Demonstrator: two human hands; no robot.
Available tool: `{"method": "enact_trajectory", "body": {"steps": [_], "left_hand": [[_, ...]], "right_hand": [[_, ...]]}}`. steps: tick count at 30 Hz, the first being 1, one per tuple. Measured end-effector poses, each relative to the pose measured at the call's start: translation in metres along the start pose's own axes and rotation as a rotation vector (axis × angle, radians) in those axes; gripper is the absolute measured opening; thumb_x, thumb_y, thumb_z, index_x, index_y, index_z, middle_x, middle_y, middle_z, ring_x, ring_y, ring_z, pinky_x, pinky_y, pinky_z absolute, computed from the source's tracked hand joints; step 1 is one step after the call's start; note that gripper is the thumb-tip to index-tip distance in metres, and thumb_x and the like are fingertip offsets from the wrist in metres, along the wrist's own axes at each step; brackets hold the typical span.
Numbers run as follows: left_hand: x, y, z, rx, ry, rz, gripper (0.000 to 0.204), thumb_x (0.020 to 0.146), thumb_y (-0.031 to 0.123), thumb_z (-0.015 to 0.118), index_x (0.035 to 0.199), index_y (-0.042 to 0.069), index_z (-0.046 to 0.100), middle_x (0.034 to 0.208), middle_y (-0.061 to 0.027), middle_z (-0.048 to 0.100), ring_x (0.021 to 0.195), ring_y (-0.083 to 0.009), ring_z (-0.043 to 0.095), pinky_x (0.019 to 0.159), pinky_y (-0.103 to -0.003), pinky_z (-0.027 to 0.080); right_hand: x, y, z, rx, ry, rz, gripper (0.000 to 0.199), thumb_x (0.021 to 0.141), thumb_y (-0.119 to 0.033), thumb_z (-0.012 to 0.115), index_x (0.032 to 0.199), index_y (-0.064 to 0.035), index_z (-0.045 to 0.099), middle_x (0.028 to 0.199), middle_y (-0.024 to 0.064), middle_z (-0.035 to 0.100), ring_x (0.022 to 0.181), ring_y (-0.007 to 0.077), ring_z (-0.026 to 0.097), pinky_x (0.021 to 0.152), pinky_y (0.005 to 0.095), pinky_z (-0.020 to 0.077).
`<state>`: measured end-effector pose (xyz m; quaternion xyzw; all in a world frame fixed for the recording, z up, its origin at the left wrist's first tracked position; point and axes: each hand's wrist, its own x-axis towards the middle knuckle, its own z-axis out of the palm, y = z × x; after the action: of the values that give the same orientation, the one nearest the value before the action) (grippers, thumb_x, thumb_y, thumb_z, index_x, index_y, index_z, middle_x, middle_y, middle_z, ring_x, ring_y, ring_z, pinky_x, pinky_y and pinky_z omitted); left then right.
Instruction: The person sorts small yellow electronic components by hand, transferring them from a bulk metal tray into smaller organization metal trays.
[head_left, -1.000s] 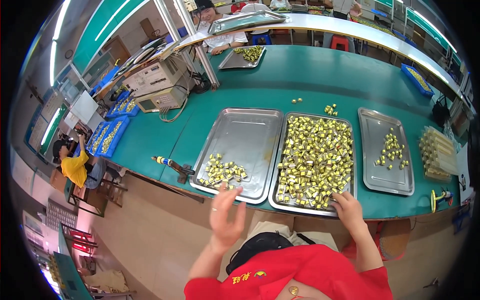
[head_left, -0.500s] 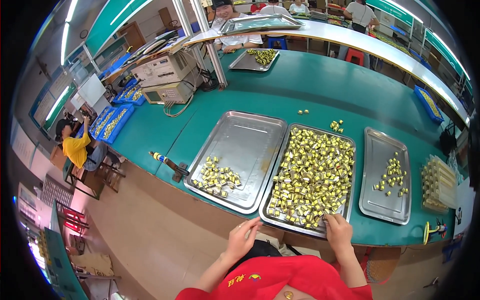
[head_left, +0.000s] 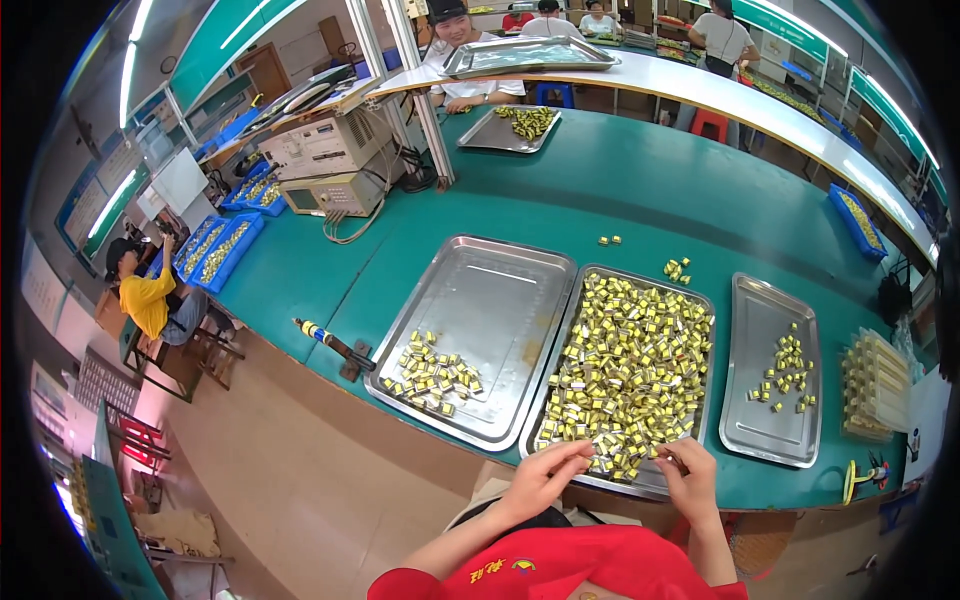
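A metal tray (head_left: 652, 489) heaped with small yellow-taped components (head_left: 632, 360), which look like little transformers, lies in front of me. Above its near left corner is my left hand (head_left: 540, 483), thumb and fingers pinched together. My right hand (head_left: 690, 480) is over the near right corner, its fingertips likewise closed and turned inward. Whatever either pinch holds is too small to make out. On the left, another metal tray (head_left: 490, 300) carries a loose cluster of the same components (head_left: 432, 374). To the right, a narrower tray (head_left: 755, 425) has several more scattered in it.
A few loose components (head_left: 677, 269) lie behind the full tray. A screwdriver-like tool in a holder (head_left: 330, 338) stands at the left table edge. Stacked plastic trays (head_left: 872, 385) are at the right. Test instruments (head_left: 335, 165) and a person (head_left: 470, 60) are across the green table (head_left: 690, 190).
My left hand has moved right and forward over the full tray, its fingers closing to a pinch. My right hand has lifted slightly off the components. The view has shifted a little.
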<state>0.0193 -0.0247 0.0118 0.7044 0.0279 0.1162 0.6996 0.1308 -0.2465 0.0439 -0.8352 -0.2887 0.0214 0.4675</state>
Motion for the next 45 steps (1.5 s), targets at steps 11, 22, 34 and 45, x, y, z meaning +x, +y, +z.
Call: {"method": "enact_trajectory", "body": {"steps": [11,22,34,45], "left_hand": [[0.025,-0.009,-0.014,-0.541,-0.256,-0.382,0.030,0.095,0.007,0.053,0.124,0.000,0.054,0.099,-0.0066,0.065,0.087,-0.0124,0.063,0.081,-0.026,0.053],[0.012,-0.005,-0.020,-0.478,0.049,-0.315,0.033,0.087,-0.002,0.062,0.119,-0.003,0.056,0.101,-0.0082,0.065,0.088,-0.0144,0.063,0.080,-0.027,0.051],[0.003,0.000,-0.014,-0.564,0.083,-0.152,0.032,0.085,-0.006,0.062,0.117,-0.005,0.057,0.104,-0.0103,0.063,0.092,-0.0159,0.063,0.080,-0.028,0.055],[-0.001,-0.004,-0.009,-0.544,0.073,-0.149,0.033,0.085,-0.006,0.063,0.117,-0.003,0.058,0.102,-0.0087,0.063,0.091,-0.0140,0.062,0.080,-0.026,0.053]], "right_hand": [[0.018,-0.029,0.054,0.522,-0.123,0.051,0.023,0.075,0.006,0.068,0.097,0.0026,0.067,0.090,0.0077,0.062,0.072,0.0098,0.055,0.063,0.0211,0.0415],[0.019,-0.033,0.087,0.576,-0.076,0.170,0.028,0.076,0.003,0.071,0.104,0.0003,0.066,0.078,-0.0045,0.053,0.062,0.0029,0.042,0.054,0.0208,0.0340],[0.006,-0.043,0.088,0.790,-0.068,0.142,0.029,0.082,0.006,0.063,0.110,0.0025,0.063,0.105,0.0069,0.058,0.095,0.0128,0.055,0.080,0.0244,0.0428],[-0.001,-0.034,0.088,0.755,-0.041,0.103,0.027,0.084,0.002,0.064,0.111,0.0035,0.063,0.104,0.0045,0.055,0.078,0.0050,0.052,0.068,0.0186,0.0422]]}}
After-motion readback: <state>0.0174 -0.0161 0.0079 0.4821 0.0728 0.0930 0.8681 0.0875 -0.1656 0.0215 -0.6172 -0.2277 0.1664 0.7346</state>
